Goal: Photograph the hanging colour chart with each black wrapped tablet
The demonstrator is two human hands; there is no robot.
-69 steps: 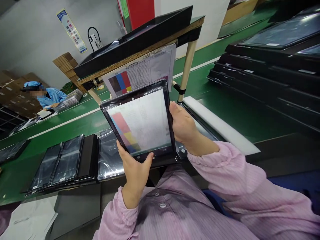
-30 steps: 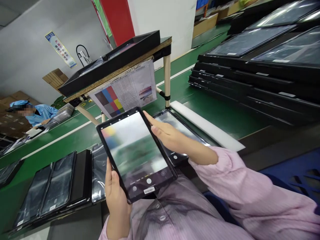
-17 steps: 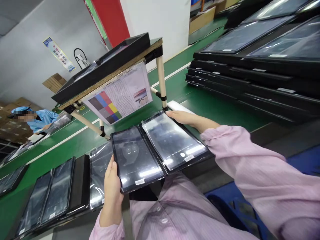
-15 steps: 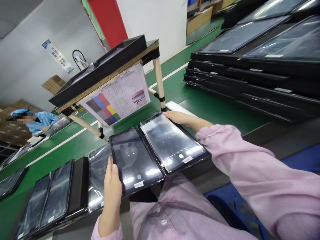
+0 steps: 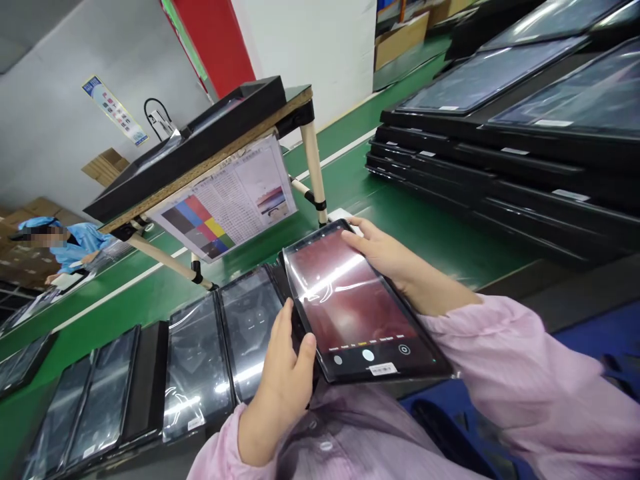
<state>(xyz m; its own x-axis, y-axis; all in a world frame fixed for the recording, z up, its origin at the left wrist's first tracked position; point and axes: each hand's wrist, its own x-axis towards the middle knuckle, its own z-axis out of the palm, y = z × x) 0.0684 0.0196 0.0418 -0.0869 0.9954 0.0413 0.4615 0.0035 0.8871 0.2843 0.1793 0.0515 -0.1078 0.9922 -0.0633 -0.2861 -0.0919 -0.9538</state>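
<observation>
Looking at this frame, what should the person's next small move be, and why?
Probably tilt the tablet up towards the printed colour chart: the right hand grips its right edge, the left hand is at its left edge, and its screen shows camera-style controls under blurred red, while the chart hangs ahead.

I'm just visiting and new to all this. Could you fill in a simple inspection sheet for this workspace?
Surface: green bench with a white stripe.
Job's things: lit tablet, screen reddish; two dark tablets side by side to its left.
Clutter: stacked black trays at right, glossy panels on top.
Hands: right hand grips the lit tablet's right edge; left hand at its left edge, grip unclear.
Cables: black loop at the back; cable or hose, cannot tell.
Surroundings: shelf, colour chart, cartons, co-worker in blue.
</observation>
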